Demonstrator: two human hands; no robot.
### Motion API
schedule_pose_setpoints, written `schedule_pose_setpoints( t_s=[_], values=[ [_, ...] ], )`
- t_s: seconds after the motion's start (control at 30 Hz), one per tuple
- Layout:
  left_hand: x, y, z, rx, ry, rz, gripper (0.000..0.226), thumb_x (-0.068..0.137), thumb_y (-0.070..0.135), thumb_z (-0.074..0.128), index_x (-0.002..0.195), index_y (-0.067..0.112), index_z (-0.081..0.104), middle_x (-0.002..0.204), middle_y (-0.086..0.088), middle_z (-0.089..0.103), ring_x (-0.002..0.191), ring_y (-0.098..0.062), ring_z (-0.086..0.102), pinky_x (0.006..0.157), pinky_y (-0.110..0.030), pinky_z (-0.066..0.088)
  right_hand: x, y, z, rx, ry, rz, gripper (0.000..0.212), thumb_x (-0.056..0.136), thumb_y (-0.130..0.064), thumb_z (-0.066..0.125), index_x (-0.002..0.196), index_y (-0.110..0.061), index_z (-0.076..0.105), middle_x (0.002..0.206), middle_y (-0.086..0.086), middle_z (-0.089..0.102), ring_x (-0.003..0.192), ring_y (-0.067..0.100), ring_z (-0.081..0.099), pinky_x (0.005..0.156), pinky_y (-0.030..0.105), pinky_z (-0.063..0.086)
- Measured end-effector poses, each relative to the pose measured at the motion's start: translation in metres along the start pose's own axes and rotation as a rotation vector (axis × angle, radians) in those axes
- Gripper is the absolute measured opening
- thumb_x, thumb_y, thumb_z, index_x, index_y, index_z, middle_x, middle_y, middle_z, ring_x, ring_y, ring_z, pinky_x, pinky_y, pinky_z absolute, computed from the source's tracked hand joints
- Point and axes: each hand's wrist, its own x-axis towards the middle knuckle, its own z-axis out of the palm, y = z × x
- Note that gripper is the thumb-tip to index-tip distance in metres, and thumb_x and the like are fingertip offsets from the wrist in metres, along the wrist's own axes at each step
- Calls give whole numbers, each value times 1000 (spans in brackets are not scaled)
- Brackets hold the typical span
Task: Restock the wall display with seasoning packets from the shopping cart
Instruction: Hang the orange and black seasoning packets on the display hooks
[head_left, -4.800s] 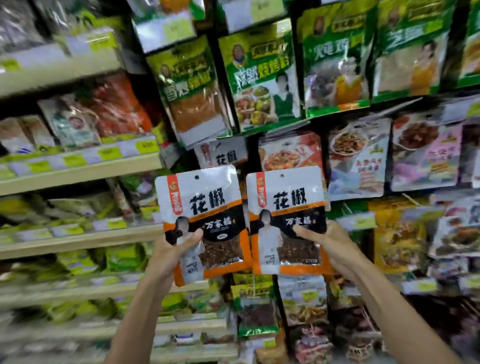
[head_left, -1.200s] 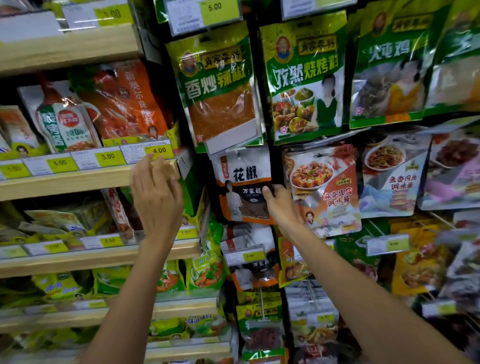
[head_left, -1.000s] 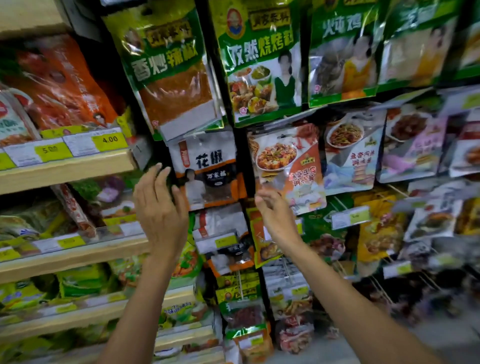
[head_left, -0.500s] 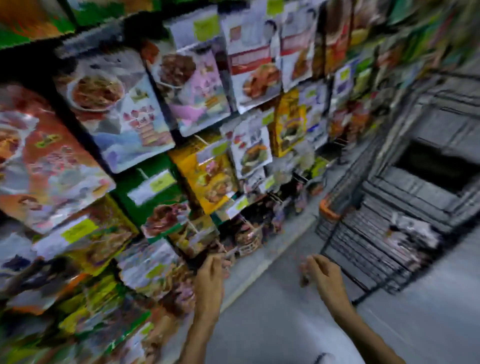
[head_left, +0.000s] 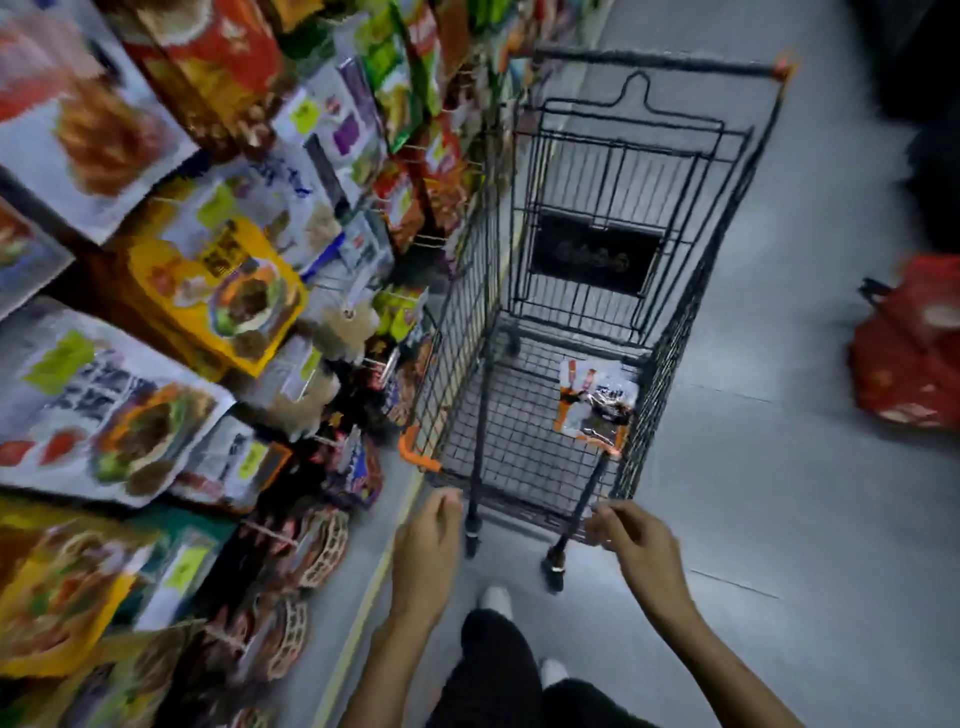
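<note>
A black wire shopping cart (head_left: 691, 291) stands in the aisle ahead of me. White-and-orange seasoning packets (head_left: 595, 402) lie on its floor at the near right corner. My left hand (head_left: 428, 545) hovers just short of the cart's near end, fingers loosely curled and empty. My right hand (head_left: 636, 540) is by the cart's near right corner, fingers curled, holding nothing. The wall display (head_left: 171, 291) of hanging seasoning packets fills the left side, blurred.
A red bag (head_left: 909, 348) lies on the grey floor at the right. A dark shape sits at the top right. My legs and white shoes (head_left: 496, 597) show at the bottom. A yellow floor line (head_left: 363, 597) runs along the foot of the display.
I hung both packets on the wall display and let go. My view has swung right and down from the display to the cart, and both empty hands have dropped toward the cart's near end.
</note>
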Motion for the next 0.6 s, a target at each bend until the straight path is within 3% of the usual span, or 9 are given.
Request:
schedule_pose_setpoints(
  t_s=[0.07,0.13,0.2,0.3,0.43,0.47,0.53,0.6],
  values=[
    [40,11,5,65,-23,50,17,100,27,42,92,31,57,78,18,59,75,-5,55,64,-12,40,30,-2,0,31,58,37,19,97,-20,53,88,-16,69,82,-1,72,79,12,67,74,28,53],
    [85,21,8,100,-53,81,20,100,27,43,101,26,62,88,17,62,85,-9,58,68,-15,42,64,-6,3,64,118,73,18,97,-19,54,90,-13,69,83,0,72,80,14,68,75,30,53],
    [135,29,10,163,-58,130,25,100,23,44,112,14,64,102,2,66,94,-17,60,76,-26,43,100,-9,8,83,180,117,18,97,-18,54,90,-12,69,82,1,72,81,15,68,77,32,52],
    [214,42,11,268,-2,228,25,99,15,46,114,5,62,108,-13,65,99,-29,59,79,-29,42,158,-10,16,106,247,175,23,98,-21,52,88,-9,68,79,1,70,76,13,66,72,31,50],
    [314,49,21,441,97,221,34,97,22,49,125,2,50,121,-18,52,111,-35,50,89,-45,43,243,3,31,129,301,246,20,98,-16,50,96,-4,66,82,2,67,73,8,62,65,15,48],
    [333,47,25,480,101,195,41,97,25,50,130,1,45,125,-20,49,115,-37,47,92,-47,41,263,11,35,126,310,271,20,98,-16,50,100,-2,65,86,5,68,75,11,64,68,16,51],
    [364,40,35,491,76,156,52,96,30,51,137,3,36,130,-21,46,118,-37,46,93,-46,40,299,32,43,102,319,339,22,98,-16,51,106,0,64,94,13,69,86,25,65,78,34,53],
    [384,29,47,488,44,158,56,97,33,50,142,5,31,135,-19,46,120,-36,46,95,-45,40,329,58,49,49,300,417,23,97,-16,52,108,1,63,96,13,68,92,29,64,74,34,51]
  ],
)
